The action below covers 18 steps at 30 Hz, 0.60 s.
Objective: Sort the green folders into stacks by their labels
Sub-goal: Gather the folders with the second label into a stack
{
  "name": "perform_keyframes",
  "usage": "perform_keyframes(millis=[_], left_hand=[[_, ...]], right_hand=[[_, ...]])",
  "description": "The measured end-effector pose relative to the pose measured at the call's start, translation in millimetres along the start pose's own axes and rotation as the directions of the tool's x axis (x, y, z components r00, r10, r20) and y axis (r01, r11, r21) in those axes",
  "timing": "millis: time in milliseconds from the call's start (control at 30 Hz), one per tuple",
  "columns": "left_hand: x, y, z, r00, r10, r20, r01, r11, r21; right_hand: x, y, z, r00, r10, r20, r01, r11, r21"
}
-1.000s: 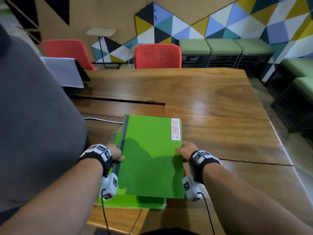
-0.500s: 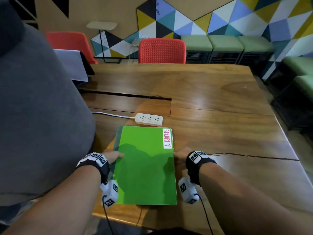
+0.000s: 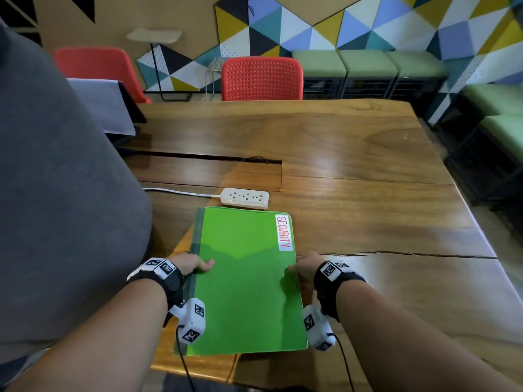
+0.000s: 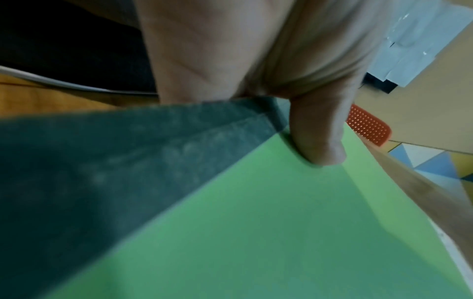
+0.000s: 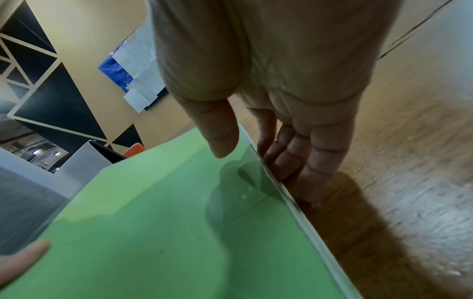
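A green folder (image 3: pixel 246 278) with a white label reading SECURITY (image 3: pixel 283 232) lies flat near the front edge of the wooden table (image 3: pixel 368 193). Thin layered edges at its far right corner suggest more folders under it. My left hand (image 3: pixel 192 264) grips its dark left spine, thumb (image 4: pixel 317 137) pressed on the green cover (image 4: pixel 256 222). My right hand (image 3: pixel 304 268) holds the right edge. Its thumb (image 5: pixel 217 131) reaches over the cover (image 5: pixel 153 222) and its fingers (image 5: pixel 294 157) curl down beside the edge onto the wood.
A white power strip (image 3: pixel 244 198) with its cable lies just beyond the folder. A large grey shape (image 3: pixel 56 193) fills the left side. A long slot (image 3: pixel 203 158) crosses the tabletop. A red chair (image 3: pixel 261 77) stands at the far edge.
The SECURITY folder, held raised over another green folder a second ago, has come down and now lies flat. Both hands have stayed on its side edges.
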<state>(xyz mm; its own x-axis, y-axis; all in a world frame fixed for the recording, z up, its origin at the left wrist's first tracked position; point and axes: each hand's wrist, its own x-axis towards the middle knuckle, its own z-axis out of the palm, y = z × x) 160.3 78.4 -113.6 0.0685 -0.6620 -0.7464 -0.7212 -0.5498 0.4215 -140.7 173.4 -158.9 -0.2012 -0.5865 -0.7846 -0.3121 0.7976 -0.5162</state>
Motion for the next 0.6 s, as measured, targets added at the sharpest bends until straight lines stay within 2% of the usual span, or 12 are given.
perform_keyframes(millis=[100, 167, 267, 367, 500, 567, 600], left_hand=[[21, -3, -1, 0.994, 0.108, 0.009, -0.106, 0.987, -0.121], [-3, 9, 0, 0.983, 0.184, 0.016, -0.176, 0.961, -0.213], [-39, 29, -3, 0.959, 0.283, 0.008, -0.269, 0.92, -0.286], [-50, 46, -11, 0.921, 0.381, -0.082, -0.378, 0.821, -0.428], [-72, 64, -25, 0.855, 0.474, -0.209, -0.496, 0.632, -0.595], [-74, 65, -31, 0.834, 0.503, -0.226, -0.511, 0.55, -0.661], [-75, 65, -33, 0.821, 0.525, -0.225, -0.521, 0.527, -0.672]], right_hand=[[-6, 4, -1, 0.999, -0.048, -0.02, 0.05, 0.994, 0.1], [-14, 2, -7, 0.996, -0.075, -0.04, 0.081, 0.979, 0.185], [-40, -18, -20, 0.964, -0.193, -0.182, 0.25, 0.89, 0.38], [-83, -55, -40, 0.858, -0.34, -0.385, 0.481, 0.793, 0.373], [-126, -96, -60, 0.675, -0.565, -0.475, 0.718, 0.65, 0.247], [-140, -101, -62, 0.631, -0.615, -0.473, 0.764, 0.598, 0.241], [-144, -99, -60, 0.642, -0.619, -0.453, 0.759, 0.597, 0.259]])
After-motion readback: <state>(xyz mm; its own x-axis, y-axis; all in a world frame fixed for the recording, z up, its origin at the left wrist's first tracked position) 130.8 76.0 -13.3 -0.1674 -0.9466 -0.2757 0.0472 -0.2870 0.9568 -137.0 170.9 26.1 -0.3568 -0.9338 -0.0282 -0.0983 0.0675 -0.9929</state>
